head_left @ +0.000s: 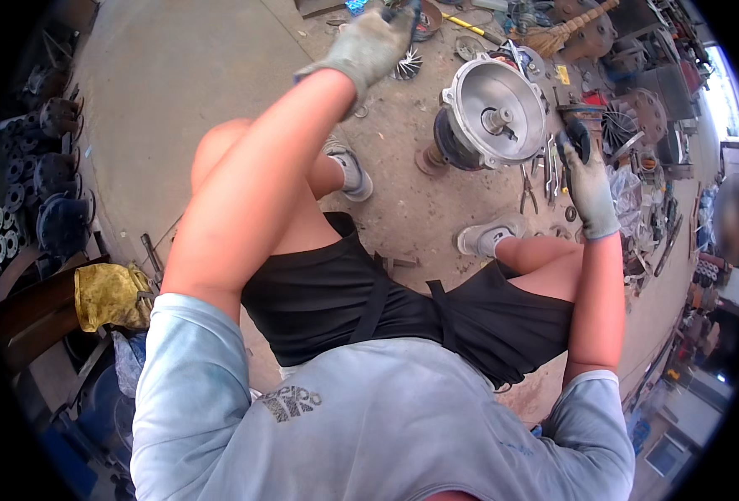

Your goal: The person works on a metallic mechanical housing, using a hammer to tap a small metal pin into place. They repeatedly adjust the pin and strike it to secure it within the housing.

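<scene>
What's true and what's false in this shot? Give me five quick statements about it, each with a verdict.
1. The round silver metal housing is between the grey-gloved left hand and the grey-gloved right hand. True.
2. The housing's open side faces downward. False: it faces up, showing a central metal shaft.
3. A straw-coloured, bristled broom lies toward the upper right of the picture. True.
4. The crumpled yellow sheet is on the person's right. False: the crumpled yellow sheet is on the left.
5. The right hand is bare. False: it wears a glove.
</scene>
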### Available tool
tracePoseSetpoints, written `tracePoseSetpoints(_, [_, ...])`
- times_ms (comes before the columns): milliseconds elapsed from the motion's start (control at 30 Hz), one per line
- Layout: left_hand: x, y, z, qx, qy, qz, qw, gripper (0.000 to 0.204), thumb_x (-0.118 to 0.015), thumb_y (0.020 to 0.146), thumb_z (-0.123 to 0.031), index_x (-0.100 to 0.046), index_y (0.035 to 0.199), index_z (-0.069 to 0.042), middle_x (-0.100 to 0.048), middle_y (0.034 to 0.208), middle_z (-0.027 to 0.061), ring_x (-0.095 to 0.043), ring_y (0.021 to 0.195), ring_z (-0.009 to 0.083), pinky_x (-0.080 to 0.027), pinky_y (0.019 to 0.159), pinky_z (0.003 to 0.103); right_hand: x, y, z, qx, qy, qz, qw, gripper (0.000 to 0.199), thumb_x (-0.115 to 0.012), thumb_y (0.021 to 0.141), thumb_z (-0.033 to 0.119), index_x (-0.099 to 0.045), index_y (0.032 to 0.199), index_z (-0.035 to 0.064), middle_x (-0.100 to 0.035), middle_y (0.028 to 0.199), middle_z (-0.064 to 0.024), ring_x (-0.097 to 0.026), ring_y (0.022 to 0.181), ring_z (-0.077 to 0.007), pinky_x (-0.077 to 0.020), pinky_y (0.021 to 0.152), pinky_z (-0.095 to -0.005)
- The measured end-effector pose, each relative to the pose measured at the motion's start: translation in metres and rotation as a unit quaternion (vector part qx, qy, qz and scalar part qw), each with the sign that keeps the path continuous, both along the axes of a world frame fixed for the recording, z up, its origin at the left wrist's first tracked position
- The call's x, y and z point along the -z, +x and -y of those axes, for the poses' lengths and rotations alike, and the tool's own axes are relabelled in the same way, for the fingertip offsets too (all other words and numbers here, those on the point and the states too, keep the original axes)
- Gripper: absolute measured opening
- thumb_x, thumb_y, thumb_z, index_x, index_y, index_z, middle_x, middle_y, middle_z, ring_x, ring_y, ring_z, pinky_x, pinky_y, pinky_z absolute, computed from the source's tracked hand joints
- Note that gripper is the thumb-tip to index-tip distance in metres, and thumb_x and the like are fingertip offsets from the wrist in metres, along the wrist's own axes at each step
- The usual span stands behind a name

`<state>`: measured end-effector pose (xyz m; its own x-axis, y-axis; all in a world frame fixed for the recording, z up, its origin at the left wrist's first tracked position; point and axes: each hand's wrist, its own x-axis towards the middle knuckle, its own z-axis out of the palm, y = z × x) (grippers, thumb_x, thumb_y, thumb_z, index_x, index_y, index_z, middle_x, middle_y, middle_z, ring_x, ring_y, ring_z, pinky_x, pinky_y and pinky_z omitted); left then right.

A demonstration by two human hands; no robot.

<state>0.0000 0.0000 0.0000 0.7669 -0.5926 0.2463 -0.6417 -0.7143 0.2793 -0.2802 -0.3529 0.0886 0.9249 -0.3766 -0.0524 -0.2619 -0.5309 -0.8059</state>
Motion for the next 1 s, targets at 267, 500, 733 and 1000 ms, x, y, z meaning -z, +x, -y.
tracePoseSetpoints(267, [-0.049,-0.107,0.069,0.081,-0.083,-0.256,0.96,0.077,-0.036,0.109,-0.065,-0.058,0.141,0.002,-0.068,0.123,0.0369,-0.063,0.125,0.0497,-0.05,0.108,0.047,0.08,0.037,0.005,0.107,0.004,-0.032,0.994,0.055,-0.056,0.11,0.046,-0.065,0.138,-0.0008,-0.073,0.115,-0.0277,-0.071,0.108,-0.0377,-0.0519,0.097,-0.0442])
tracePoseSetpoints(500, [0.0,-0.074,0.102,0.06,0.017,-0.234,0.97,0.053,-0.031,0.116,-0.044,-0.059,0.138,-0.005,-0.072,0.108,0.0286,-0.071,0.107,0.0457,-0.058,0.091,0.051,0.072,0.047,-0.031,0.169,-0.033,-0.01,0.985,0.068,-0.066,0.102,0.05,-0.064,0.127,-0.0133,-0.071,0.118,-0.0362,-0.072,0.11,-0.0449,-0.056,0.094,-0.0456])
tracePoseSetpoints(733, [0.026,-0.023,0.096,-0.131,0.019,-0.31,0.941,0.077,-0.043,0.103,-0.07,-0.073,0.126,-0.003,-0.072,0.124,0.0293,-0.067,0.123,0.0436,-0.052,0.104,0.051,0.096,0.075,-0.082,0.151,0.022,0.146,0.977,0.051,-0.071,0.086,0.016,-0.054,0.127,-0.0094,-0.068,0.117,-0.0313,-0.069,0.109,-0.0452,-0.0549,0.098,-0.0489])
tracePoseSetpoints(1000, [0.084,0.002,0.013,-0.232,-0.103,-0.377,0.891,0.071,-0.04,0.11,-0.061,-0.069,0.134,-0.001,-0.073,0.123,0.0277,-0.072,0.105,0.0411,-0.054,0.091,0.048,0.052,0.109,-0.159,0.108,-0.007,-0.081,0.991,0.089,-0.083,0.085,0.033,-0.039,0.155,0.0005,-0.048,0.148,-0.0317,-0.055,0.133,-0.0463,-0.0478,0.11,-0.0499])
